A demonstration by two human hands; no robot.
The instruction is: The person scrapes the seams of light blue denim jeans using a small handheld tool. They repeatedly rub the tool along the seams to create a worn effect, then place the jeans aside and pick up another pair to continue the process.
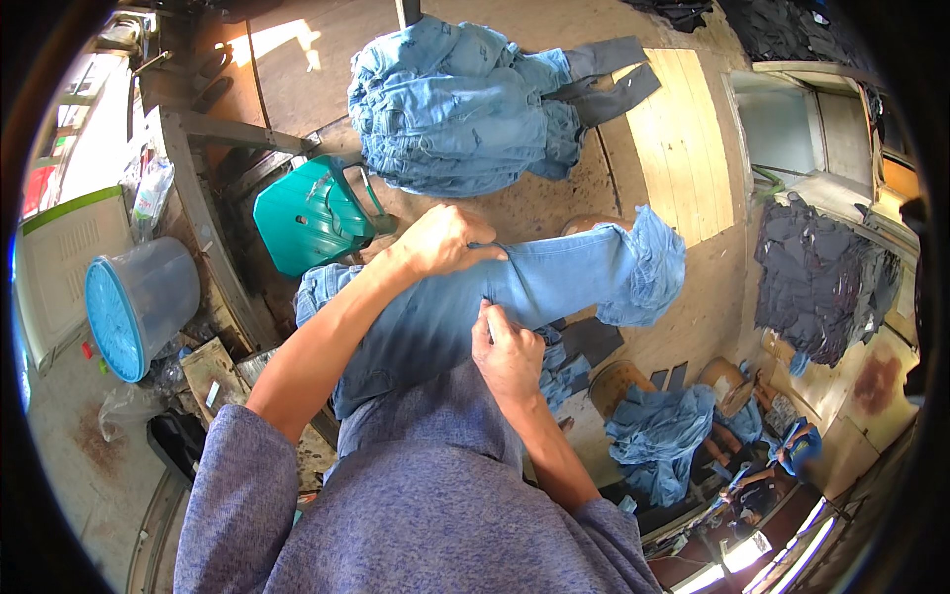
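Note:
A pair of light blue jeans (pixel 564 272) lies across my lap, with a leg stretched out to the right and its far end bunched up. My left hand (pixel 450 241) is closed on the far edge of the denim, thumb pointing to the right. Nearer to me, my right hand (pixel 509 351) pinches the near edge of the same leg between thumb and fingers. A short crease runs in the cloth between the two hands. Whatever small thing may be within either pinch is hidden.
Ahead is a heap of blue jeans (pixel 445 109) beside a green plastic chair (pixel 307 218). At the left stands a clear bucket with a blue lid (pixel 117 319). Dark folded garments (pixel 821 272) are stacked at the right. More jeans (pixel 661 436) and a person (pixel 800 447) are lower right.

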